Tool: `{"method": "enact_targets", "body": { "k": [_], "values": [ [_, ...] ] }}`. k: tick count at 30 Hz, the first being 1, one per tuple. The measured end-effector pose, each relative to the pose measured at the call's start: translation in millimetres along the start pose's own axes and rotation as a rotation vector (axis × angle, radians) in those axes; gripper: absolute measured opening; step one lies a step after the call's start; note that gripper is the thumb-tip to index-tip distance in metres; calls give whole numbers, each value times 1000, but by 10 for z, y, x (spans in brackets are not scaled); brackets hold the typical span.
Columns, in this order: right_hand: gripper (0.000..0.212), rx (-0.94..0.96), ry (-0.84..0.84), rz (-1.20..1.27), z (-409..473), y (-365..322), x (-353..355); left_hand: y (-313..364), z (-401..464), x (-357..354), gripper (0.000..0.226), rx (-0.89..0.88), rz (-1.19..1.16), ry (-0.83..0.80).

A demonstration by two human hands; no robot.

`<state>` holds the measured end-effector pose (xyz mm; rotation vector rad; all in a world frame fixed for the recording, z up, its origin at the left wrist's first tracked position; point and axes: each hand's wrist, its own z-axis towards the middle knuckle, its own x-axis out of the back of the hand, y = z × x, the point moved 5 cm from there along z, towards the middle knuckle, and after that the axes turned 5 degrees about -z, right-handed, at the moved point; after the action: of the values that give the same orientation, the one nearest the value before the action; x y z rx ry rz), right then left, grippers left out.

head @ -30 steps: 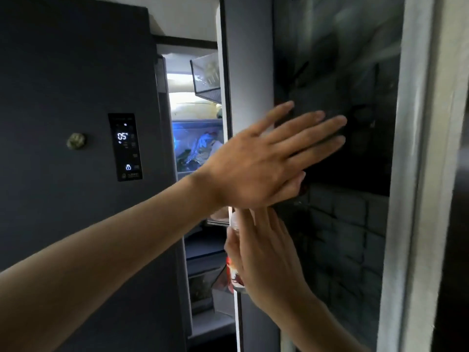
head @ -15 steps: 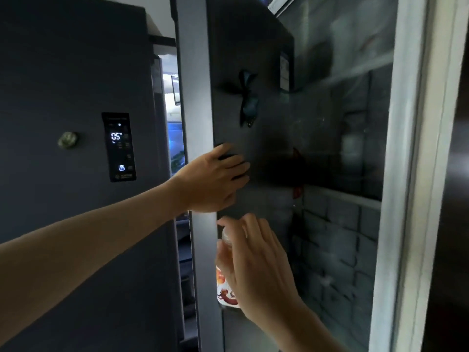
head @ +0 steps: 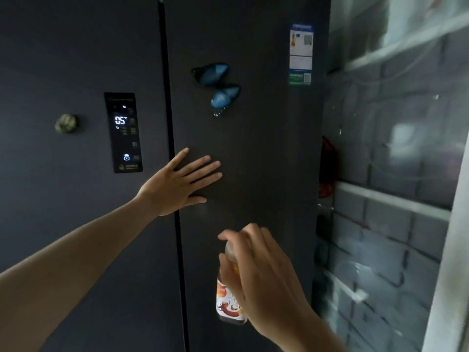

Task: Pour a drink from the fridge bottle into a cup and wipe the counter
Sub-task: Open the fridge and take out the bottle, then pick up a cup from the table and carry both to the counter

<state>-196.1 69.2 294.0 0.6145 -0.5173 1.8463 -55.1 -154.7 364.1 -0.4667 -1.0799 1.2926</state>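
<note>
While L hand (head: 175, 185) flat on fridge door (head: 253, 148) | R hand (head: 264, 280) grips 1 bottle (head: 228, 301)

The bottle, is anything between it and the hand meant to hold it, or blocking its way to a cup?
Nothing separates them: the right hand already grips the bottle near its top. The left hand lies flat on the closed fridge door. No cup or counter shows in this view, so that path cannot be judged.

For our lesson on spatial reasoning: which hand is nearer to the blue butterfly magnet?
Left. The left hand lies flat on the fridge door below the butterfly magnet; the right hand grips the bottle much lower.
</note>
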Motion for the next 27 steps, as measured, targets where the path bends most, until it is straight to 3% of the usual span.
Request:
{"method": "enact_targets", "body": {
  "k": [4,8,10,13,16,19,24,27],
  "values": [
    [30,14,19,26,128,156,-162,-15,95,-131,70,-8,-19,20],
    [30,0,-18,32,175,98,-302,106,50,-87,76,28,-9,-101],
    [32,18,-47,42,187,37,-342,137,29,78,75,27,-40,-154],
    [33,39,-67,80,197,-24,-377,172,-200,436,71,107,-202,-107],
    [32,97,-90,167,191,-190,-452,387,-836,783,75,330,-589,-87],
    [32,179,-87,279,181,-495,-569,719,-1564,1038,66,606,-868,-176],
    [37,382,-161,504,-18,-1561,-892,1134,-2871,1427,49,980,-1052,-239],
    [33,488,-229,590,-266,-2322,-1010,1283,-3617,1650,65,1263,-1064,-231]
  ]
}}
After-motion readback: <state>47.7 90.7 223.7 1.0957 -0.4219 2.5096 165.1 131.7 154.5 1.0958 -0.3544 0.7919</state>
